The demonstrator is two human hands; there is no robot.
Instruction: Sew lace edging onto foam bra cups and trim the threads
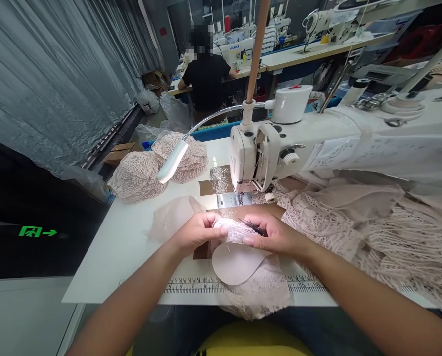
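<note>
Just in front of the sewing machine [250, 153], my left hand [197, 232] pinches the edge of a pale pink lace bra cup [236, 262]. My right hand [269, 235] grips the same edge from the other side and also keeps small dark thread snips [253, 226] under its fingers. The cup's smooth pale inside faces up toward me, and loose lace [260, 291] hangs from it over the table's front edge. Bright lamp light washes out the lace between my hands. A sheer beige piece [174, 217] lies beside my left hand.
Two stacks of lace cups [137, 175] stand at the back left under a bendy lamp [172, 160]. Heaped lace fabric [354, 222] covers the right side. A printed ruler strip [184, 285] runs along the table's front edge. Another person [208, 81] sits farther back at a machine.
</note>
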